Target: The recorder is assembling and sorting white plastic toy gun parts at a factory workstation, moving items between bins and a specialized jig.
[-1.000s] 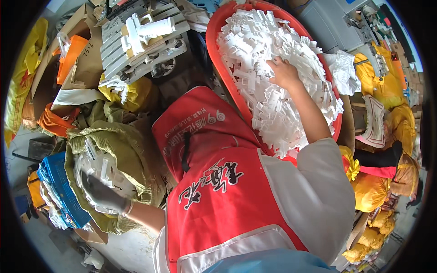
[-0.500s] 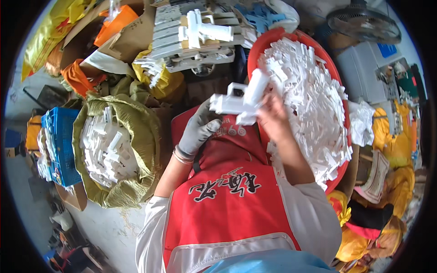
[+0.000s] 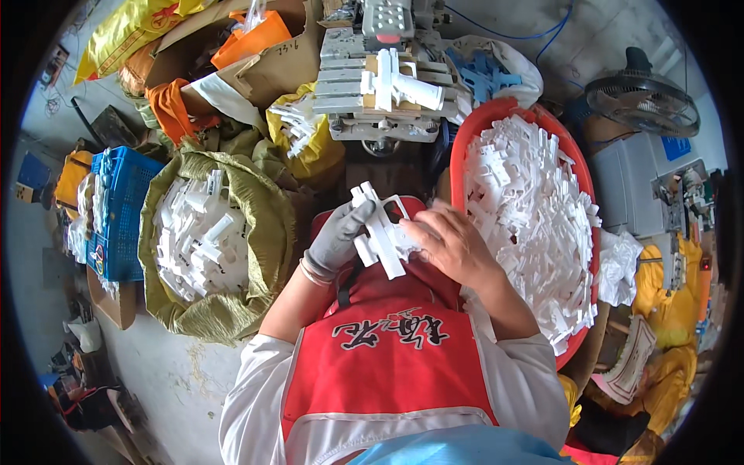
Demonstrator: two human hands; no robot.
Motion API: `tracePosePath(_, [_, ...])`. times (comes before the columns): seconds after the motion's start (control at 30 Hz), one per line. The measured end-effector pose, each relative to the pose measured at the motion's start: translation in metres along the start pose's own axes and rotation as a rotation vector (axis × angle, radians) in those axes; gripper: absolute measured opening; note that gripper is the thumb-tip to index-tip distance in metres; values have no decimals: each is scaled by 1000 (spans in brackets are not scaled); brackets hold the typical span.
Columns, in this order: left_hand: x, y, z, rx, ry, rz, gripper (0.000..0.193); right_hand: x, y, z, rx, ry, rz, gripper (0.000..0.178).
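Just above the red apron (image 3: 387, 380), the gloved left hand (image 3: 333, 240) has its fingers wrapped round one end of a white plastic toy pistol (image 3: 380, 235), seemingly to steady it; the bare right hand (image 3: 453, 244) bends its fingers at the other side, too blurred to tell whether they pinch. The olive woven sack (image 3: 269, 232) and red tub (image 3: 457, 174) flank the lap, apparently for easy reach. Beyond, a similar pistol (image 3: 395, 81) lies on a slatted grey platform (image 3: 341, 105).

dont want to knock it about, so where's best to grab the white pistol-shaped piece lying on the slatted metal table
Probably by its handle, coming from the person's right: the white pistol-shaped piece lies on its side, and the handle juts rightward over the slatted metal table, clear of the barrel. Whether it is fastened down can't be seen.
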State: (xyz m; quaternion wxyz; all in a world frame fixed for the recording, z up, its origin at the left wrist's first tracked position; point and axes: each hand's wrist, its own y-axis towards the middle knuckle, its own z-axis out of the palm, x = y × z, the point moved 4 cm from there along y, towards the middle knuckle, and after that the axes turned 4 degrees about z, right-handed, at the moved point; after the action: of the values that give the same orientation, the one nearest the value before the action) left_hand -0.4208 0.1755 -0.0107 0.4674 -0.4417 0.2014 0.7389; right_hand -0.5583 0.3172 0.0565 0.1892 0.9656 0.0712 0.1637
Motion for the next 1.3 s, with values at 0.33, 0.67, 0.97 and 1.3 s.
tracePosePath(0.33, [-111, 47, -19, -303, 1050, 612, 25, -63, -56, 20, -597, 1608, 578, 48])
tracePosePath(0.67, [-153, 128, -15, -138, 1433, 749, 42, -68, -65, 26, -585, 1691, 591, 46])
tracePosePath(0.97, [-165, 156, -11, -21, 1416, 573, 39, -96, -63, 14, -682, 1662, 566, 40])
tracePosePath(1.3, [-154, 69, -66, -434, 1294, 753, 35, -141, 86, -33, -440, 248, 330, 40])
